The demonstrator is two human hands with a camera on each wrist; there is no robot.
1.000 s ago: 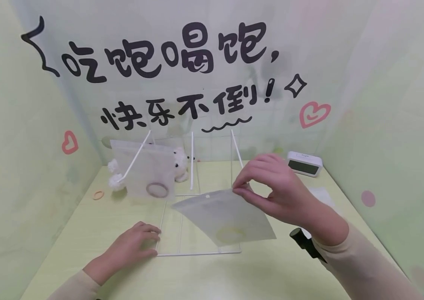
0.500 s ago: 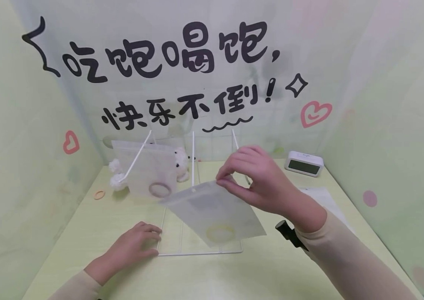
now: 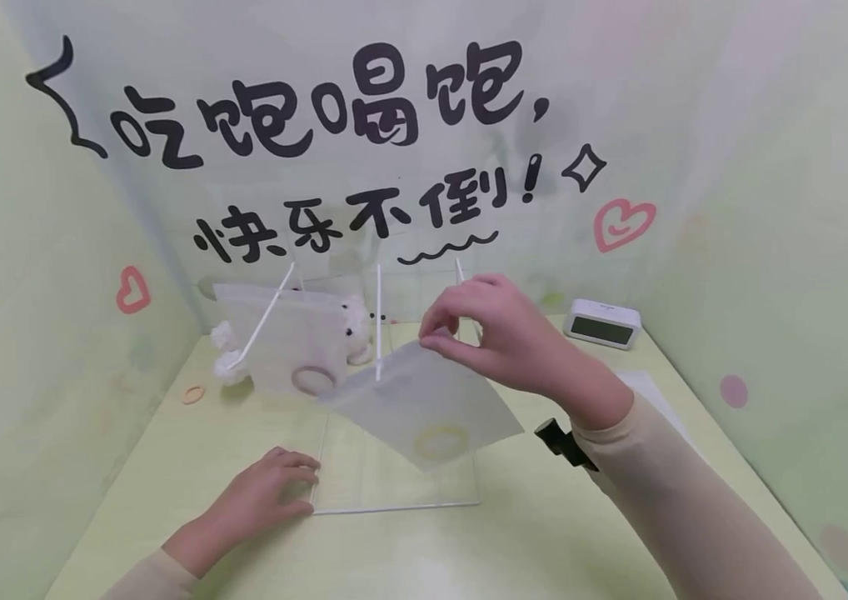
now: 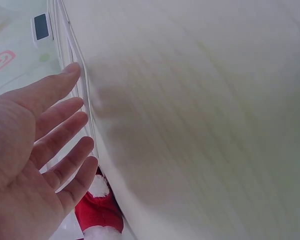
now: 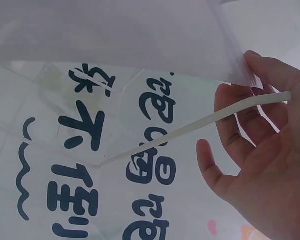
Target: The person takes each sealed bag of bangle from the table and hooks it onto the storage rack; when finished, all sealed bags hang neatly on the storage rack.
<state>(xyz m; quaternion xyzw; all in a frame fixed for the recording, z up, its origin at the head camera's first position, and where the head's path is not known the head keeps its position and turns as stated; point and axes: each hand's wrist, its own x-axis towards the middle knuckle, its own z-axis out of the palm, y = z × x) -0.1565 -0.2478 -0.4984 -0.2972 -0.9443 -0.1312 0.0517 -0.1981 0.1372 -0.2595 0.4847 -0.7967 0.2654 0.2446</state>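
My right hand [image 3: 445,340] pinches the top corner of a frosted plastic pouch [image 3: 416,402] with a yellow ring [image 3: 440,440] inside it. The pouch hangs tilted beside the middle white peg [image 3: 377,321] of a clear display stand [image 3: 394,475]. In the right wrist view my fingers [image 5: 260,75] hold the pouch's edge [image 5: 140,40] next to a white peg [image 5: 200,127]. My left hand [image 3: 274,487] lies flat with straight fingers on the stand's front left corner; its palm [image 4: 25,165] shows beside the white edge. A second pouch [image 3: 285,337] with a ring [image 3: 314,379] hangs on the left peg.
A white plush toy [image 3: 352,329] sits behind the hanging pouch. An orange ring [image 3: 193,392] lies on the green table at left. A white digital clock [image 3: 602,323] stands at back right, with more flat pouches [image 3: 649,392] on the table near it. Green printed walls close in on three sides.
My right hand has carried the pouch up and to the left, from the right peg's side towards the middle peg. The left hand has stayed on the stand's base.
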